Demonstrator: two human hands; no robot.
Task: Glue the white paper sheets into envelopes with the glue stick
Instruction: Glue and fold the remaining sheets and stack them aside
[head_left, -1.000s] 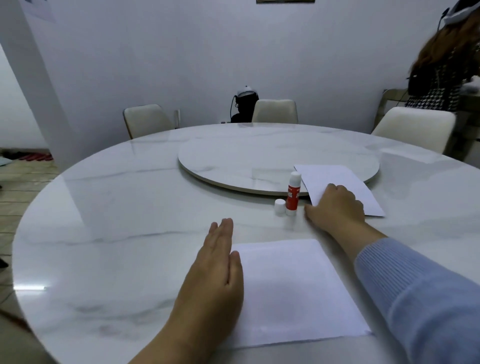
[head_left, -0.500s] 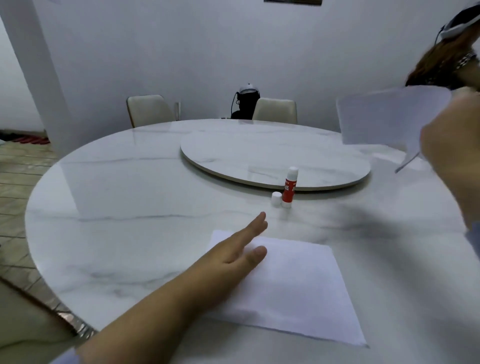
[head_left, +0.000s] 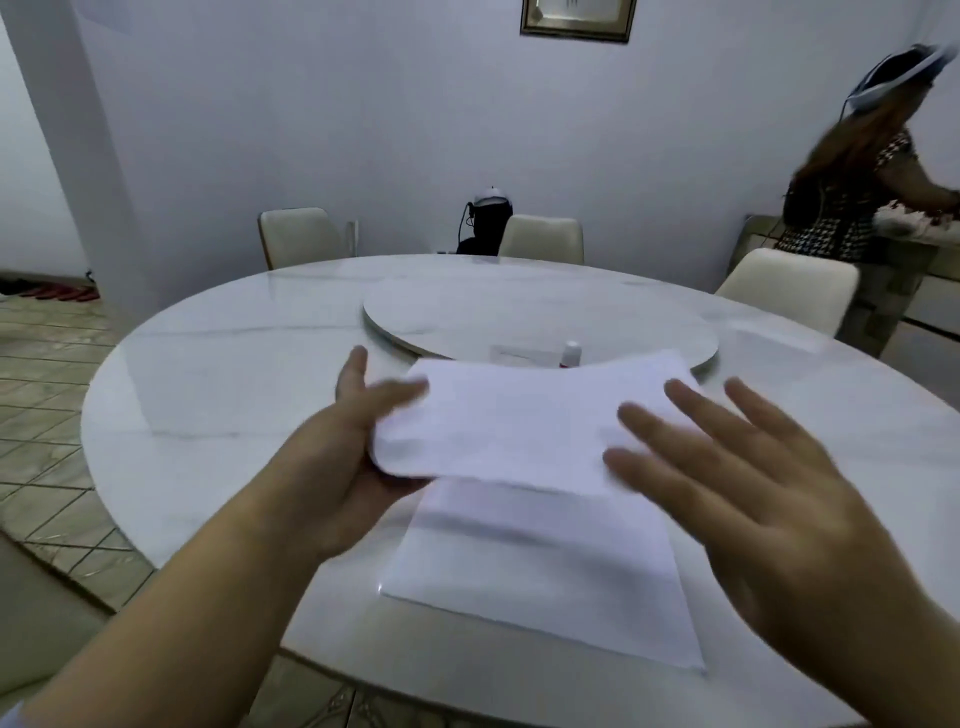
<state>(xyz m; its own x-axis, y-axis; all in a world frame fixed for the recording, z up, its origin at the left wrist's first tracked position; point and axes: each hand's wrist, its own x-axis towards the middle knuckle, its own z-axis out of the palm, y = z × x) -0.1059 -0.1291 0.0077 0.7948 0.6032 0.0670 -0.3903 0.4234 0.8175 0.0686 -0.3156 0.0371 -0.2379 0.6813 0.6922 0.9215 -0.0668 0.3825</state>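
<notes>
Round white marble worktop (head_left: 218, 415) with a raised round marble turntable (head_left: 467, 312) at its centre. A flat white paper sheet (head_left: 545, 582) lies at the near edge of the worktop, its near right corner close to the rim. Above it, a second white paper sheet (head_left: 519, 421) is held off the surface, bowed and motion-blurred, reaching toward the near rim of the turntable. Left hand (head_left: 353, 447) grips this raised sheet at its left edge, thumb on top, fingers underneath. Right hand (head_left: 753, 493) is spread open, fingers splayed, fingertips over the right part of the raised sheet; whether they touch the paper cannot be told through the blur, and it grips nothing. A glue stick with a white top (head_left: 571, 354) stands at the near rim of the turntable, mostly hidden behind the raised sheet's far edge. Cream chairs (head_left: 540, 239) stand around the far side of the worktop. A second person in a checked top (head_left: 841, 208) stands at far right, beyond the worktop's right edge.
</notes>
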